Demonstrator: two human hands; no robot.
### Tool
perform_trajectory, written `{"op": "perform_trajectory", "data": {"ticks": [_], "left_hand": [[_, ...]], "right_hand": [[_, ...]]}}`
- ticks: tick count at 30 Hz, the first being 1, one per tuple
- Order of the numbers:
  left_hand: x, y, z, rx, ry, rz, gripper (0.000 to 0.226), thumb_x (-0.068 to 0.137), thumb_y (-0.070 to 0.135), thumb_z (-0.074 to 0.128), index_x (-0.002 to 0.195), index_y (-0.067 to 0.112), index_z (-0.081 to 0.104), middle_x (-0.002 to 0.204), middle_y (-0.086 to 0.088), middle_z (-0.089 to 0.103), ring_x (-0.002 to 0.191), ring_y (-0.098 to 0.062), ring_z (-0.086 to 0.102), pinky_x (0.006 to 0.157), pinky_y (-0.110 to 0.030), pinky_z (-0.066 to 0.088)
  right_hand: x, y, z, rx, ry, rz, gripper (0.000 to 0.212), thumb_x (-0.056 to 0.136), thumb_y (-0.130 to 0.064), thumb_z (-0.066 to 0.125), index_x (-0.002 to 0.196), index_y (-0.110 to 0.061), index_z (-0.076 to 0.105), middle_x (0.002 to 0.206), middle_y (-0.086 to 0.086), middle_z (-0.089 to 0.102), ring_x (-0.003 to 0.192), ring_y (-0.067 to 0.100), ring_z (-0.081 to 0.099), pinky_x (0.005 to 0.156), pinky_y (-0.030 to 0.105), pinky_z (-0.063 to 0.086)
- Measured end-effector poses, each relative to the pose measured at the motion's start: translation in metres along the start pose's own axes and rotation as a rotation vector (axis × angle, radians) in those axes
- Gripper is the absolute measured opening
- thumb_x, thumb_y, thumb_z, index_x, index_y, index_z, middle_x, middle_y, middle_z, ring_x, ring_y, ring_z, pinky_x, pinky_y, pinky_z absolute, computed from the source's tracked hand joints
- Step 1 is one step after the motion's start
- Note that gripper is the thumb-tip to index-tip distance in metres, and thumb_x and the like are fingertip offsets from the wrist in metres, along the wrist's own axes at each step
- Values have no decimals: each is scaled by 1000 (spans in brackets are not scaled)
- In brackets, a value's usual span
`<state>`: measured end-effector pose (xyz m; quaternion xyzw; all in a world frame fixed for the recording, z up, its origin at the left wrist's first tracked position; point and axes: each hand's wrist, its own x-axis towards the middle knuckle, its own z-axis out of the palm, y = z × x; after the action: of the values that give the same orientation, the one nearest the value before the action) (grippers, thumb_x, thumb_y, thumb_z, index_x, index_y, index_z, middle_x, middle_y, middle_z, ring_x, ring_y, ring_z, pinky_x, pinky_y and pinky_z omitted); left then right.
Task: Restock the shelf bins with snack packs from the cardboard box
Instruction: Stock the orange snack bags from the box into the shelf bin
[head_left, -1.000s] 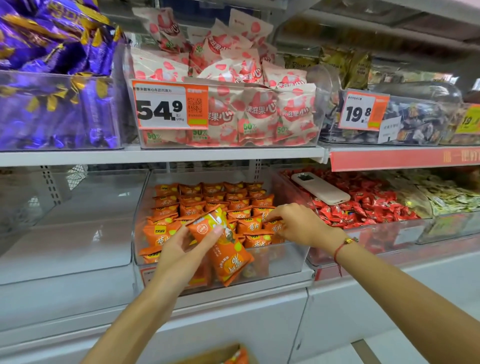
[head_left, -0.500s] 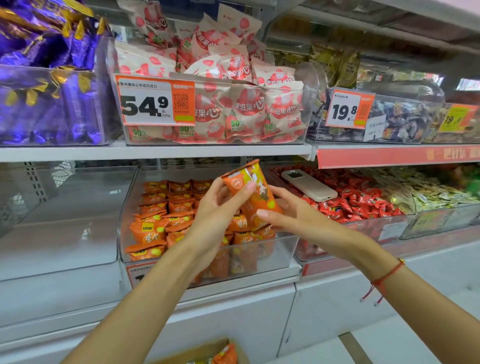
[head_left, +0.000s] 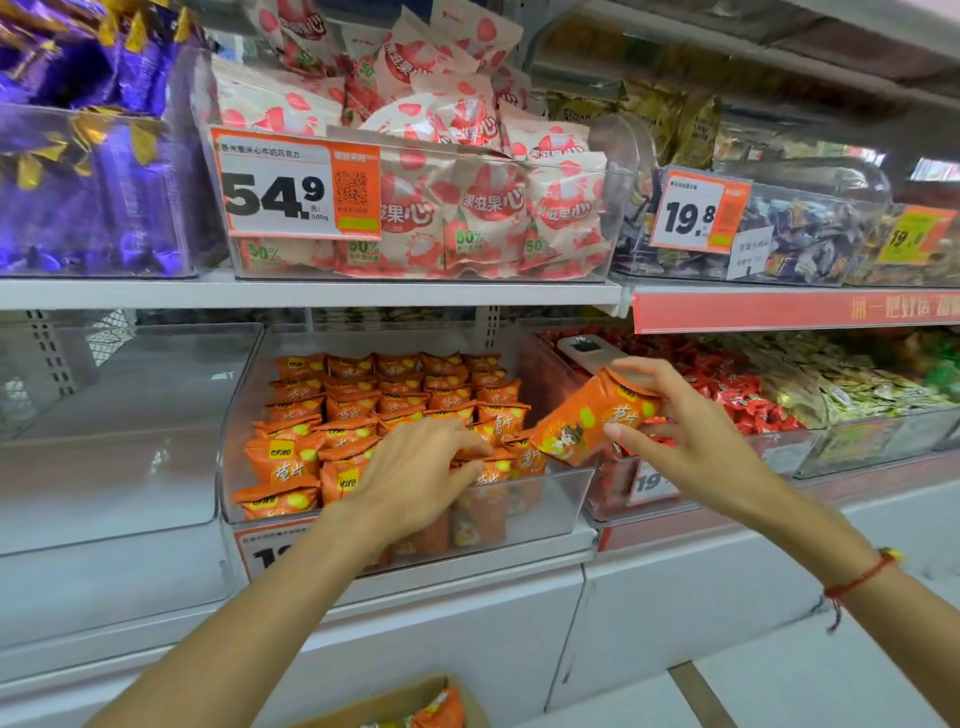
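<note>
Now | right hand (head_left: 691, 441) pinches one pack (head_left: 597, 418), tilted, just right of the bin (head_left: 519, 512), likely waiting for a gap | left hand (head_left: 415, 470) rests on packed rows, fingers slightly bent, probably making room | box (head_left: 395, 701) below wrists.

Setting: retail shop, snack aisle. White shelving (head_left: 311, 293) in tiers carries clear plastic bins (head_left: 405, 514) of bulk wrapped snacks. Orange-and-white price tags (head_left: 296, 184) reading 54.9 and 19.8, one with a QR code, are fixed to the bin fronts. A red shelf-edge strip (head_left: 779, 310) carries printed text.
</note>
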<state>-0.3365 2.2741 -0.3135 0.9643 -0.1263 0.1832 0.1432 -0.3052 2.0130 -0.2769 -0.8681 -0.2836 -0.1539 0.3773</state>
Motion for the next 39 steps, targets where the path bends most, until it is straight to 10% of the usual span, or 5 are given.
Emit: {"op": "perform_trajectory", "data": {"ticks": [10, 21, 28, 32, 39], "left_hand": [[-5, -2, 8, 11, 101, -52, 23, 94, 41, 52, 108, 35, 68, 106, 14, 67, 101, -12, 56, 77, -29, 45], [-23, -12, 15, 60, 2, 73, 37, 101, 40, 35, 136, 36, 48, 128, 19, 52, 117, -5, 46, 93, -24, 33], [-33, -33, 3, 184, 154, -5, 52, 96, 50, 25, 129, 29, 58, 130, 9, 59, 124, -15, 50, 102, -36, 39], [-44, -56, -2, 260, 97, -144, 65, 94, 57, 13, 134, 27, 55, 137, 5, 55, 131, -18, 47, 107, -39, 36], [-47, -58, 2, 273, 85, -175, 74, 92, 62, 4, 133, 29, 55, 128, 5, 62, 119, -20, 58, 109, -43, 33]], "right_hand": [[26, 19, 61, -643, -194, -296, 44, 90, -30, 62, 133, -23, 54, 121, 1, 52, 105, 22, 51, 87, 36, 44], [0, 10, 75, -613, -247, -194, 62, 84, -38, 19, 137, -28, 50, 122, -2, 61, 108, 21, 56, 99, 36, 38], [35, -10, 63, -678, -346, -170, 37, 100, -41, 33, 106, -25, 66, 97, -1, 61, 100, 22, 51, 81, 35, 38], [66, -7, 88, -541, -162, -157, 34, 101, -32, 37, 126, -20, 58, 131, 2, 56, 123, 23, 44, 100, 34, 36], [102, 15, 129, -420, -468, 218, 60, 101, -49, 19, 153, -18, 14, 161, -1, 6, 148, 17, 5, 120, 35, 7]]}}
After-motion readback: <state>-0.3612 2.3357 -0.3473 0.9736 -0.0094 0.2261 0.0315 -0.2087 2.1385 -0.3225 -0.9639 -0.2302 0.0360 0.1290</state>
